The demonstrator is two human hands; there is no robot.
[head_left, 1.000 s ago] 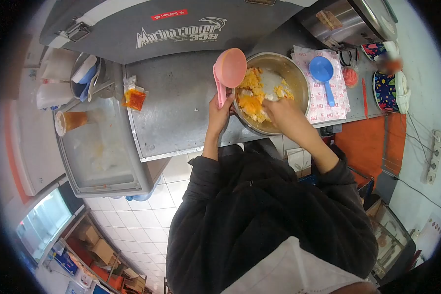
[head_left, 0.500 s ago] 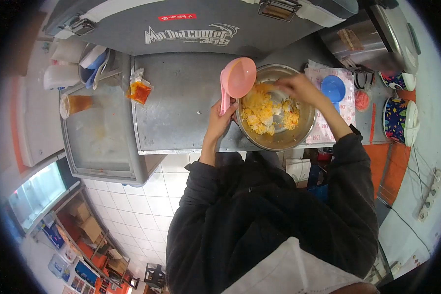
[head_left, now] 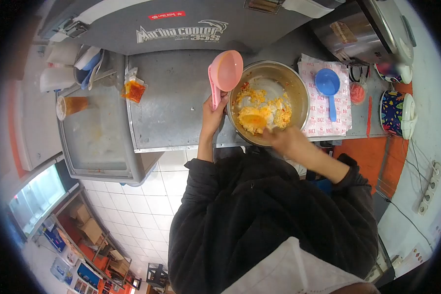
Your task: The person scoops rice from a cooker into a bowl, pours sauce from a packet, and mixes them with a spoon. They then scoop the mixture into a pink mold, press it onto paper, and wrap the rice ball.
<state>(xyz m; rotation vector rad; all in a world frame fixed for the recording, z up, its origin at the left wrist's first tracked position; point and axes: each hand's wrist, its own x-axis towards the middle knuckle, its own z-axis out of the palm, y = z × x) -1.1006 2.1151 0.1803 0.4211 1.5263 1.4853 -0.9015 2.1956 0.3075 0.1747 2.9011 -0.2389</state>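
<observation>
A metal mixing bowl (head_left: 303, 93) stands on the counter, holding yellow-orange rice (head_left: 282, 115) with a few paler clumps. My left hand (head_left: 212, 115) is closed around the handle of a pink scoop (head_left: 228, 71), whose cup leans over the bowl's left rim. The fingers of that hand also lie against the bowl's side. Low over the bowl's front edge, my right hand (head_left: 290, 144) is closed on a spoon (head_left: 253, 119), its head down in the rice; hand and spoon are smeared by motion.
Right of the bowl, a blue scoop (head_left: 327, 82) lies on printed wrapping paper (head_left: 316, 117). A grey cooler (head_left: 191, 14) borders the counter's back. To the left are a bag of orange sauce (head_left: 134, 90) and a cup of brown drink (head_left: 71, 105). A patterned pot (head_left: 396, 113) sits far right.
My right hand has swept from the bowl's far right side to its front edge with the spoon. The rice has shifted. My left hand keeps hold of the pink scoop.
</observation>
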